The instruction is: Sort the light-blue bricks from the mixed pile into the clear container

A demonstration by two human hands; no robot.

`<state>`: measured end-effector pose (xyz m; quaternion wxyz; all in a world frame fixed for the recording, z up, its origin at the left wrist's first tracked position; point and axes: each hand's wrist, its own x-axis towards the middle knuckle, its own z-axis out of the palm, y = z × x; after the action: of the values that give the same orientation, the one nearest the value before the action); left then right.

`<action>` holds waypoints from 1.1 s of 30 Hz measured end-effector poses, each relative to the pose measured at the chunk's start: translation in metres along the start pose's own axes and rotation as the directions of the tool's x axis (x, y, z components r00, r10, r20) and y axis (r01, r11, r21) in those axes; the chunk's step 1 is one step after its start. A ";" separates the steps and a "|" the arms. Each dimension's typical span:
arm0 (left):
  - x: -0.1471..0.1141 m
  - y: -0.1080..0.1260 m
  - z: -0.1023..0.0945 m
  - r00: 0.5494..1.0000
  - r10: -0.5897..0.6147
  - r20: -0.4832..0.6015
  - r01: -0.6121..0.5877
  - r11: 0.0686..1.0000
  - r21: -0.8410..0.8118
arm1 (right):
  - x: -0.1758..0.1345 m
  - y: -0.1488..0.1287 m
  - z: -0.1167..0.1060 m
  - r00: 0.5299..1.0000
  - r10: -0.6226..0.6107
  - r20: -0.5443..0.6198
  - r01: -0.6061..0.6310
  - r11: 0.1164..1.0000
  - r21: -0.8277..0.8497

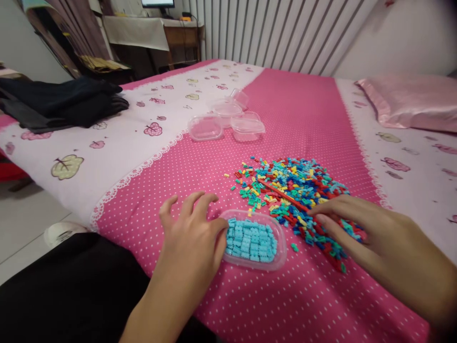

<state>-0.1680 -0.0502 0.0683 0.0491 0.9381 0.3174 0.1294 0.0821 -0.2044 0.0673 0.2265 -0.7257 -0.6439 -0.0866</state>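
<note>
My left hand point(194, 238) is at the left side of a clear plastic container point(281, 247), its fingers spread and slightly bent, with the thumb at the container's left rim. Light-blue toy bricks point(252, 240) fill much of that container in a packed layer. In my right hand point(364, 228), thumb and forefinger are pinched on the near end of a thin red stick point(283, 194). The stick lies across a pile of small mixed-colour toy bricks point(303, 176), and my right hand covers part of the pile.
Several clear containers and lids point(205, 128) lie farther back on the pink bedspread point(171, 169). Dark folded clothes point(64, 102) are on the bed's left side, a pink pillow point(414, 100) on the right. One green brick point(294, 247) sits apart, beside the container.
</note>
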 end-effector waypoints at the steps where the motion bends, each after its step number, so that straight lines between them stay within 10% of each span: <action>1: 0.000 0.000 0.001 1.000 0.010 -0.009 -0.010 1.000 0.010 | -0.005 0.006 -0.004 0.999 0.003 0.041 -0.003 1.000 -0.002; 8: 0.005 -0.012 0.009 0.991 0.100 -0.085 -0.099 0.995 0.010 | -0.016 0.003 -0.002 0.842 0.184 0.508 -0.175 0.982 -0.065; 19: 0.003 -0.015 0.009 0.977 0.092 -0.194 -0.115 0.987 -0.110 | 0.013 -0.007 0.028 0.785 0.279 0.553 -0.231 0.960 -0.157; 28: 0.002 -0.001 0.008 0.972 0.023 -0.233 -0.077 0.971 -0.225 | 0.008 -0.008 0.016 0.862 0.144 0.485 -0.229 0.966 0.120; 33: -0.002 0.022 0.014 0.966 0.045 -0.255 -0.136 0.926 -0.352 | 0.013 -0.033 0.016 0.980 -0.044 0.195 -0.026 0.940 0.341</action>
<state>-0.1532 -0.0692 0.0578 0.1783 0.9032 0.2474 0.3019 0.0495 -0.1834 0.0653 0.2829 -0.6773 -0.6719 0.0989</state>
